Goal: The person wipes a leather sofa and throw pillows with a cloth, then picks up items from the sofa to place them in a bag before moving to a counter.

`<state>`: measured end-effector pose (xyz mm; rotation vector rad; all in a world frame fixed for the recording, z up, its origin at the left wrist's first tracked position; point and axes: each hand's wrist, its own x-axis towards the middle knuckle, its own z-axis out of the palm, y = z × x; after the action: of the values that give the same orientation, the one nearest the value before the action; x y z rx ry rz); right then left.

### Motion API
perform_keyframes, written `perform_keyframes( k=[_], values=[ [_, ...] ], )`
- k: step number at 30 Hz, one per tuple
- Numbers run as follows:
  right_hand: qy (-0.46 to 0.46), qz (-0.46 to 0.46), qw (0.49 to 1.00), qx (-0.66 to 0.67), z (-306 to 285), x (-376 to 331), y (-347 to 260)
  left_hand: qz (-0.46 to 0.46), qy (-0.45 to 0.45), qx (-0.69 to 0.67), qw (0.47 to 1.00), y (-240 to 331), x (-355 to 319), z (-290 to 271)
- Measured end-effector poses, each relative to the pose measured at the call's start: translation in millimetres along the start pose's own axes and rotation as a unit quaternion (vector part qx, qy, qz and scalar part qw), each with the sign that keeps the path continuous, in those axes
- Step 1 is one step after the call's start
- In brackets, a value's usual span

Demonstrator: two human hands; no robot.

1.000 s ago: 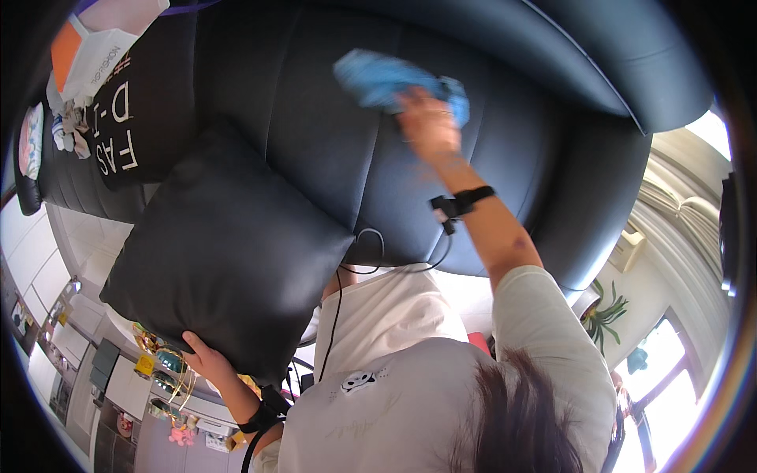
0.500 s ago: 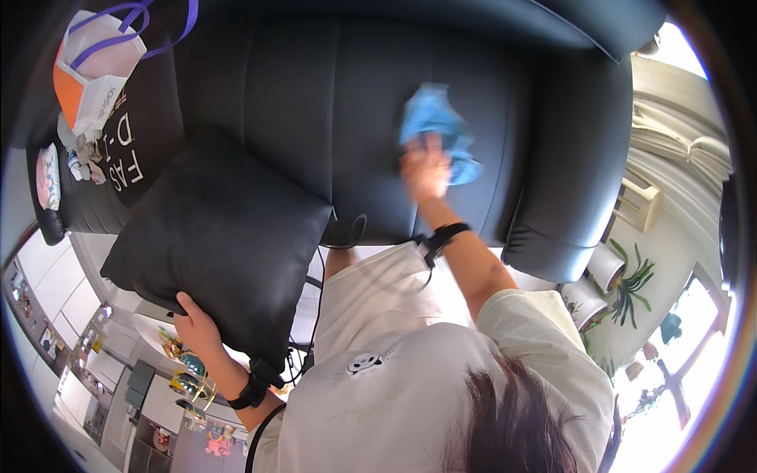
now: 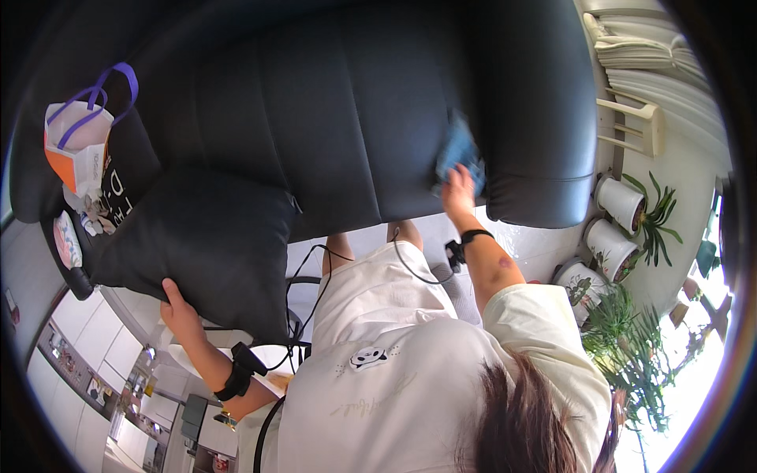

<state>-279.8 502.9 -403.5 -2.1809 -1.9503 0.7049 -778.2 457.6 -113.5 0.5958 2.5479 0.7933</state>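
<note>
2 hands (image 3: 183, 317), 1 blue cloth (image 3: 457, 151), 1 black cushion (image 3: 209, 244), 1 black sofa (image 3: 315, 118), 2 black wrist straps (image 3: 235, 377). Upper left of frame: 1 paper bag (image 3: 81, 158). Right side of frame: at least 3 white pots (image 3: 619, 203).

Blue cloth (image 3: 457, 150) seems bunched on sofa (image 3: 315, 118), cushion (image 3: 217, 244) tilted.

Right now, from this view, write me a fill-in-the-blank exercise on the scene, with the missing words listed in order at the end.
1. The right hand holds a cloth that is ____ in colour.
2. The left hand grips the edge of a cushion that is ____ in colour.
3. The handles of the paper bag are ____ in colour.
4. The white plant pots are toward the ____ edge of the picture.

Missing words: blue; black; purple; right.
</note>
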Motion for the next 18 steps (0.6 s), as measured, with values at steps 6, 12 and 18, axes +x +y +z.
perform_keyframes(
  k=[6,12,18],
  values=[
    [-0.180,0.066,0.981,0.020,-41.3,-55.1,57.2,0.076,-0.046,0.159,0.983,75.3,-39.9,58.3],
    [-0.055,0.037,0.983,0.172,-131.7,-47.2,3.2,0.217,-0.121,-0.009,0.969,125.6,-61.8,86.1],
    [-0.206,-0.123,0.954,0.180,-212.2,-27.0,-73.2,0.136,-0.186,-0.252,0.940,172.9,-61.5,141.1]
  ],
)
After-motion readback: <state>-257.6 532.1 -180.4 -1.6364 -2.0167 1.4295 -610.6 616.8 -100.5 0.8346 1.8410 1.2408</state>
